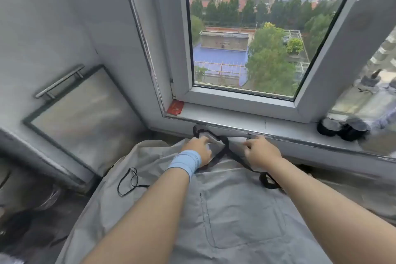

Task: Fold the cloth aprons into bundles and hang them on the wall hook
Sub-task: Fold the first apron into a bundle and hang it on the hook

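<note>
Grey apron [231, 180] lay spread flat below the window sill [246, 114], pocket [242, 221] up. Left hand [198, 149] (blue wristband [186, 162]) and right hand [262, 152] each pinched its top edge, fingers curled, beside the black neck strap [225, 143].

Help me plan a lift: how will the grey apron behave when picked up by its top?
Probably floppy: the apron lies in soft creases and sags at its edges. Likely light, since thin cloth bunches under the left hand. Its black straps may dangle and tangle.
</note>
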